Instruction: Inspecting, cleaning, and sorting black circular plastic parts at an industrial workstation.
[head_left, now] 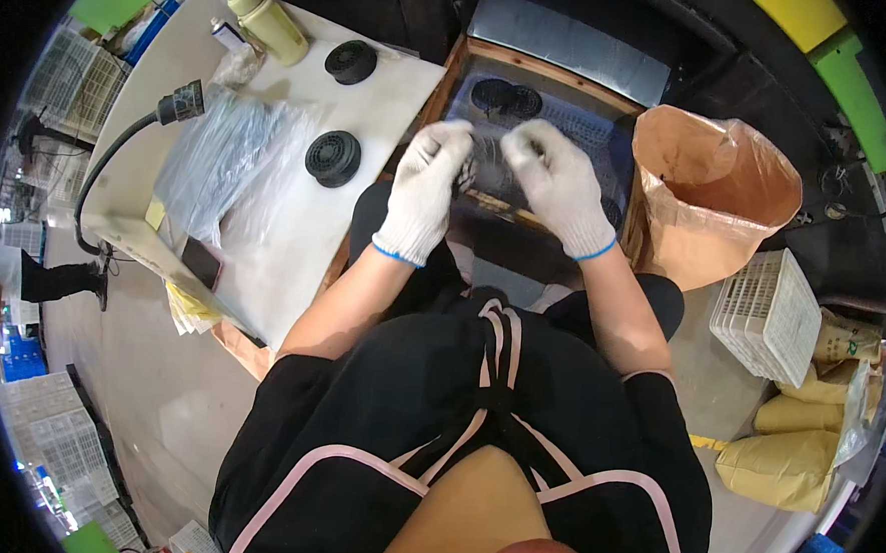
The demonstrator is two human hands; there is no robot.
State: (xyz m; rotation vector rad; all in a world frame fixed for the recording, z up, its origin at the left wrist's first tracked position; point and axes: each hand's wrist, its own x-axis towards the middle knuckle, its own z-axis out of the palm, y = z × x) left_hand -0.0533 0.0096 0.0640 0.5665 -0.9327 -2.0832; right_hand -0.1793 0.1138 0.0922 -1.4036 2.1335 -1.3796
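White knit gloves with blue cuffs cover both hands. My left hand (pixel 422 190) is raised over the near-left edge of a wood-framed bin, fingers curled; a small dark patterned piece shows beside its fingers, too blurred to name. Across a narrow gap, my right hand (pixel 558 187) is closed with its fingertips bent inward, and what it holds, if anything, is hidden. Behind the hands, round black ribbed parts (pixel 493 96) lie in the bin (pixel 546 64). On the white table to the left sit one black round part (pixel 333 159) with a grille-like top and another black round part (pixel 351 61).
Clear plastic bags (pixel 218 165), a pale green bottle (pixel 268 25) and a phone (pixel 201 262) lie on the white table (pixel 294 259). A black flexible hose (pixel 108 174) arches over its left edge. At right stand a paper-lined container (pixel 706 230), stacked white crates (pixel 767 314) and tan sacks (pixel 784 465).
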